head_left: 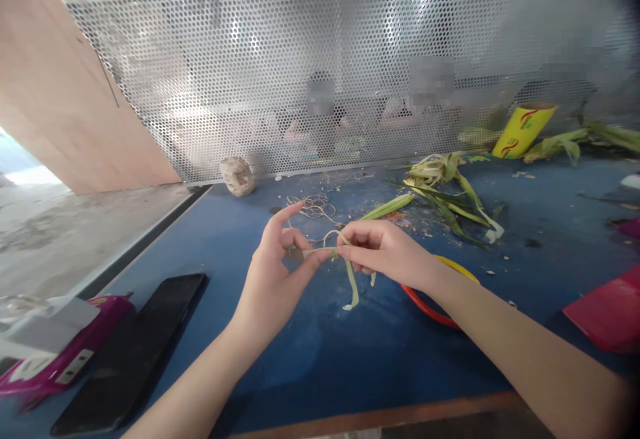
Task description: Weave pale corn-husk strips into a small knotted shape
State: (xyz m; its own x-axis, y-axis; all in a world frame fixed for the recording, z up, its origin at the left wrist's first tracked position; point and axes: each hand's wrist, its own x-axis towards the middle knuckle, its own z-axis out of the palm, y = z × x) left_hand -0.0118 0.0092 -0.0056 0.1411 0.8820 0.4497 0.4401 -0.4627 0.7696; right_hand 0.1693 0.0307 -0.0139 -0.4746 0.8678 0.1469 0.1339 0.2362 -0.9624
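Between my two hands runs a thin pale-green strip of corn husk (353,285), with loose ends dangling below and a small loop standing above. My left hand (277,259) pinches one part between thumb and a finger, its index finger raised. My right hand (383,245) pinches the strip close by, its fingers curled; the fingertips of both hands nearly meet. Behind them a tangle of thin string (317,205) lies on the blue table (310,365). A green husk piece (387,207) sits just beyond my right hand. Under my right forearm shows a red and yellow ring (435,309).
At left lie a black phone (135,359) and a purple power strip (107,312) with a plug. A wrapped roll (237,176), a husk pile (435,172) and a yellow tube (524,132) stand near the perforated metal screen (250,79). People sit behind it. A red object (607,312) is at right.
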